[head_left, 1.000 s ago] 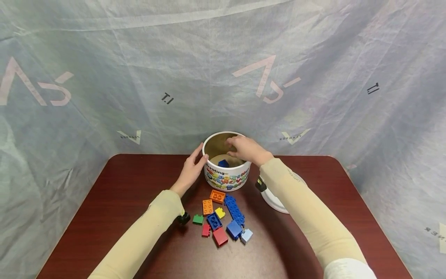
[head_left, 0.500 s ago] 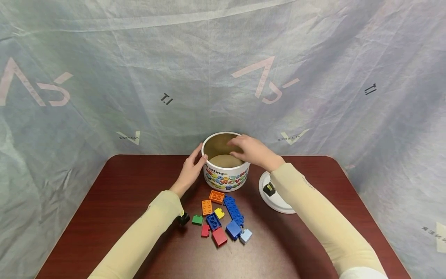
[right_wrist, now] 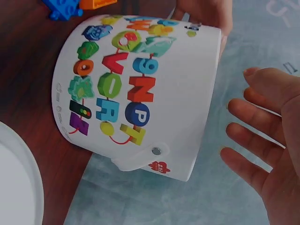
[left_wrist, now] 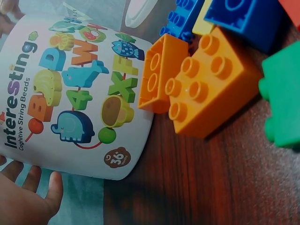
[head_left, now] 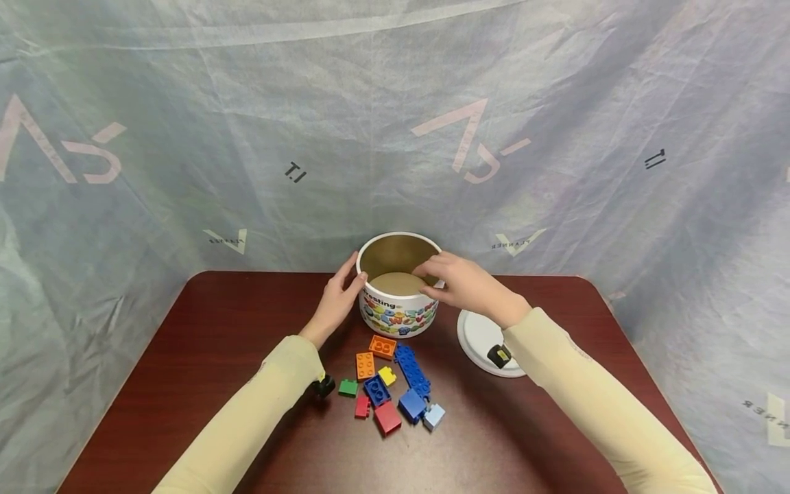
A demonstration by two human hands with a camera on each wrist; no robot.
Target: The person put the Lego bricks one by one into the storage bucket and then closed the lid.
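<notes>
Left of the bucket [head_left: 398,317], I see a pale yellow left sleeve [head_left: 247,418], bare left hand [head_left: 336,298], small black camera [head_left: 324,386], right of the bucket, matching right sleeve [head_left: 611,405], faint grey marking [head_left: 580,353], bare right hand [head_left: 464,283], black-and-yellow camera [head_left: 498,355].

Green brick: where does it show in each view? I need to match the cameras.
Head: green brick is leftmost of the loose bricks, nearer the viewer than the bucket.
Left wrist: at the right edge, cut off by the frame.
Right wrist: not in the picture.
Shared landmark: the white printed bucket, center in head, left side in left wrist, middle in right wrist.
</notes>
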